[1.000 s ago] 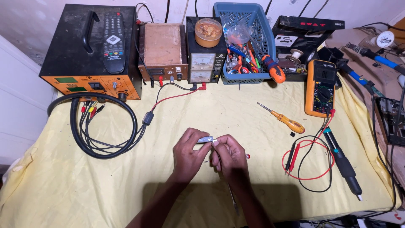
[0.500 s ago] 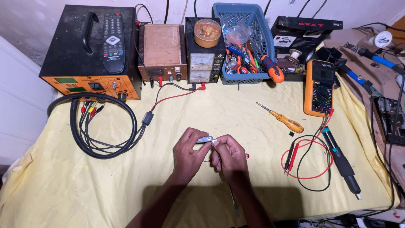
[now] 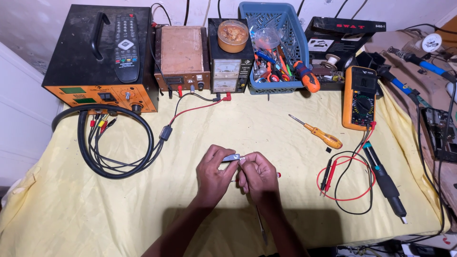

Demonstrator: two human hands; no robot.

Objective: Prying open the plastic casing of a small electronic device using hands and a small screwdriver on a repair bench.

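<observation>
Bench view from the head camera: both hands meet at the middle of a table covered with a yellow cloth [image 3: 71, 209]; the left hand [image 3: 215, 175] is curled nearly closed, thumb and forefinger pinching a small silvery metal piece [image 3: 232, 157] at its left end, while the right hand [image 3: 258, 177], likewise curled, brings its fingertips to the piece's right end, so that the part is carried just above the cloth between the two hands, probably for steadiness; what the piece is cannot be told at this size; a small red tip [image 3: 278, 175] shows just beside the right hand, and a thin metal rod [image 3: 261, 227] lies on the cloth beside the right forearm. Tools lie within reach to the right: an orange-handled screwdriver [image 3: 320, 133], an orange multimeter [image 3: 360, 97] with its red and black probe leads [image 3: 346, 177] looped on the cloth, and a dark soldering iron [image 3: 384, 181]. Along the rear edge stand a black-and-orange instrument box [image 3: 85, 52] bearing a remote control [image 3: 125, 46], a brown box [image 3: 180, 54], a small metered power supply [image 3: 227, 76] with a round tin [image 3: 233, 35] on top, and a blue basket [image 3: 295, 45] of hand tools; a coiled black cable [image 3: 114, 143] lies at left.
</observation>
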